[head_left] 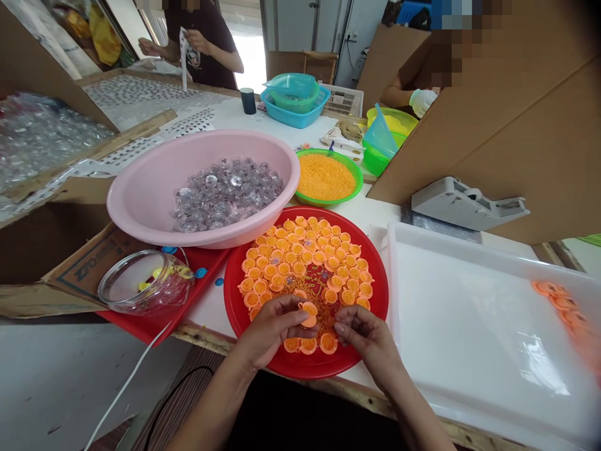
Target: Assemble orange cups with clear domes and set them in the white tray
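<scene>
My left hand [282, 322] pinches a small orange toy cup and saucer [308, 314] between thumb and fingers, over the front of a round red tray [307, 368]. Close by on the right, my right hand [364, 332] has thumb and fingertips pressed together; whatever is in them is too small to make out. Many more orange cup pieces [284, 269] lie across the tray, with a few in a row at its near side [308, 345]. Small loose orange bits are scattered over the tray's middle, partly hidden by my hands.
A pink basin [136, 181] of clear round capsules stands behind left. Past the tray is a green bowl [328, 202] of yellow-orange granules. To the right are a white bin [460, 326] and a tape dispenser [469, 203]. Two other people work beyond.
</scene>
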Available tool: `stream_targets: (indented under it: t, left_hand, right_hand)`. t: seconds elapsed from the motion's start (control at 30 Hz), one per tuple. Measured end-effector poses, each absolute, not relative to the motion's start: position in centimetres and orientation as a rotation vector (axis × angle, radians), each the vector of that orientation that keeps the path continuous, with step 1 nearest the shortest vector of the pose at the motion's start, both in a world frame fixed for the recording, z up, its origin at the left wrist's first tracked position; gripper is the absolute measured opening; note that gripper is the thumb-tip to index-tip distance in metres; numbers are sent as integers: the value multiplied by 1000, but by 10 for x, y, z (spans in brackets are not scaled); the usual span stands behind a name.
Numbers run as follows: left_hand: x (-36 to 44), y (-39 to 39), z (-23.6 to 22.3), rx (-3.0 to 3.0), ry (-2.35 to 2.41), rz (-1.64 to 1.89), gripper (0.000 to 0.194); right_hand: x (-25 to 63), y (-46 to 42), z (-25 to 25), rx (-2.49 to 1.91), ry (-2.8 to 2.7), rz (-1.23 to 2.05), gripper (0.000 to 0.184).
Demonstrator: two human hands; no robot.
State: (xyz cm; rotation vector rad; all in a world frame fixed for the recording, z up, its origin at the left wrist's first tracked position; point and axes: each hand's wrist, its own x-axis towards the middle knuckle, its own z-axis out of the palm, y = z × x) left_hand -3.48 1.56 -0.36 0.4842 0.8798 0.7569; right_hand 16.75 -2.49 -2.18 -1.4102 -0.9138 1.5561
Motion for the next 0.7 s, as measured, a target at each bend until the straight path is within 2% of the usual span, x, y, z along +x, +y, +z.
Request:
stream_targets:
  t: [0.1,0.27,0.4,0.7]
  left_hand:
    - [-35,15,-4,435,900,742,15]
    - [-34,16,0,459,878,731,26]
    - [-31,16,1,543,880,729,27]
    - [-29,13,-3,653,944,735,24]
  right_hand:
    - [167,-25,-19,-1401,-879,1566,28]
    - [169,-22,-15,-1353,-853,1564,22]
    - [171,-19,-14,-1295,-831,1567,17]
    - [167,-19,-13,-1301,-858,1601,24]
